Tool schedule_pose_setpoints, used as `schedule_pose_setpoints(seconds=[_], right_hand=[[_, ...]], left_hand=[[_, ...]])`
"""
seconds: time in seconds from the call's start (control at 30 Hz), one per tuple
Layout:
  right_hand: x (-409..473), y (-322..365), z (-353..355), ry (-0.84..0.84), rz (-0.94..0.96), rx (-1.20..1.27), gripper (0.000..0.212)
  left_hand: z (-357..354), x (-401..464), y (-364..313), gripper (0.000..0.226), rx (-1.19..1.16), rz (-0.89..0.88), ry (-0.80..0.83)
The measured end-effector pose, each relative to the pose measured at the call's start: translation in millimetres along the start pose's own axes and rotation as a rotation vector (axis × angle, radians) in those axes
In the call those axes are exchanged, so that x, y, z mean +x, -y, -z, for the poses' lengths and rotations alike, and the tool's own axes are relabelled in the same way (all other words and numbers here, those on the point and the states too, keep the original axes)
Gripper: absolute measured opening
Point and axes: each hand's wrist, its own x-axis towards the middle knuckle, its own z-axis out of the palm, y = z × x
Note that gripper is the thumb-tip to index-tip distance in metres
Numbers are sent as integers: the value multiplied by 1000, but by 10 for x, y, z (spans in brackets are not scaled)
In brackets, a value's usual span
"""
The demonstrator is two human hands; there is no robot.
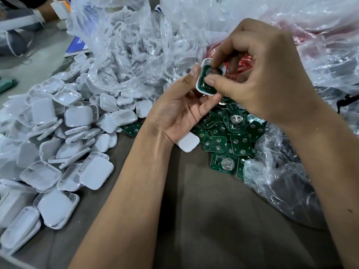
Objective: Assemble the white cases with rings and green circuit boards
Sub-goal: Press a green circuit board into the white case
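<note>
My left hand [175, 111] holds a white case half [201, 82] with its open side toward me, thumb along its left rim. A green circuit board [206, 77] sits inside it. My right hand [258, 74] presses on that board with thumb and forefinger, the other fingers curled above. Below my hands lies a pile of green circuit boards [229, 136], some showing round metal battery clips. A single white case half [188, 141] lies beside my left wrist. The rings [124, 45] lie in a clear plastic bag at the back.
A large heap of white case halves [58, 136] covers the left of the brown table [194, 210]. Crumpled clear plastic bags [281, 181] lie on the right and at the back, with red plastic [244, 63] behind my hands. Another person's arm [44, 10] shows top left.
</note>
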Motion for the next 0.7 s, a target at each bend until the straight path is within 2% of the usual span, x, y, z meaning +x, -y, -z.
schedule_pose_setpoints(seconds=[0.13,0.33,0.5,0.7], right_hand=[[3,12,19,-5,-1,70,26],[-5,15,-25,-33,-65,210,38],[-22,18,-52,-44,-133,351,45],[-25,23,-47,-26,-206,471,45]], left_hand=[[-25,-16,-5,24,-36,6,15],[-1,-2,-15,38,-72,15,-23],[-14,-24,-3,24,-66,2,21],[-2,-29,-9,26,-73,6,67]])
